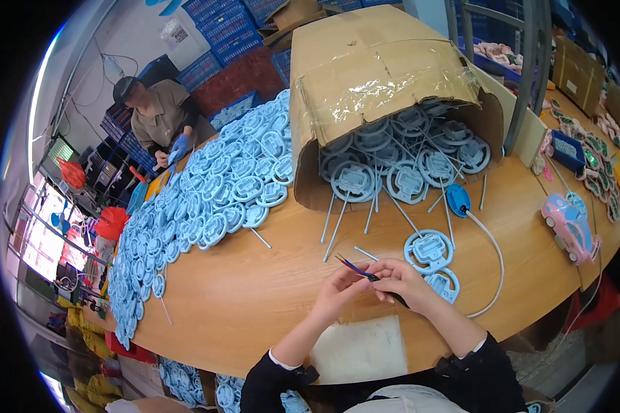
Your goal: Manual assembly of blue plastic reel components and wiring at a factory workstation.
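My left hand (341,288) and my right hand (401,281) meet above the near edge of the table, fingers pinched together. Between them is a small bundle of thin wires (355,268), red, blue and dark, with its free ends pointing up to the left. Something dark and slim (397,299) shows under my right hand; whether it belongs to the wires I cannot tell. Just beyond my right hand lies a light-blue plastic steering-wheel-shaped part (428,250). A second such part (442,285) is partly covered by that hand.
A big cardboard box (386,62) on its side spills wheel-shaped parts with rods; a large heap (213,196) covers the left. A blue oval piece (457,199) with a white cord, a pink toy car (570,227) and a pale sheet (360,350) lie around. Another person (160,117) works far left.
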### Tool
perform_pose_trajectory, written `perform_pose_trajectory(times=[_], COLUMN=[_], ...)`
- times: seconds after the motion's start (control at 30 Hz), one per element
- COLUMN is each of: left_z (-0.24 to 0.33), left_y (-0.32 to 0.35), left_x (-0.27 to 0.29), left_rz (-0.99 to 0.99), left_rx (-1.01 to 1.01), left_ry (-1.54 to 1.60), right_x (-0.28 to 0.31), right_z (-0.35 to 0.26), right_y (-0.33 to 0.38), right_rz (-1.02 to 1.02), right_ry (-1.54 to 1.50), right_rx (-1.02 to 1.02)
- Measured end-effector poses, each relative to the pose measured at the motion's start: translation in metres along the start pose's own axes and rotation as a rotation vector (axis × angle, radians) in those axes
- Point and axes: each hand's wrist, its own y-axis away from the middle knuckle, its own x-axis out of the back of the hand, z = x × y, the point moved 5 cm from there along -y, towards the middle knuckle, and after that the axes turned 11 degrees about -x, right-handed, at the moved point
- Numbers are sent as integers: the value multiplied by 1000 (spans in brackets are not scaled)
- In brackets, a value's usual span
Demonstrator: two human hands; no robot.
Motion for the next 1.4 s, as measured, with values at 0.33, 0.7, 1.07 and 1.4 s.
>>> perform_pose_trajectory(times=[0.33, 0.7, 1.07, 1.4], left_z=[-10, -1, 20, 12], left_y=[-8, -3, 7, 7], left_x=[3, 20, 2, 1], left_rz=[6, 62, -171, -87], left_rx=[-57, -478, -660, -611], left_ry=[44, -186, -517, -479], right_x=[-2, -5, -20, -19], right_z=[7, 12, 22, 23], right_y=[-4, 1, 10, 10], right_rz=[8, -74, -441, -449], right_ry=[-4, 180, -286, -385], right_rx=[13, -294, -558, -595])
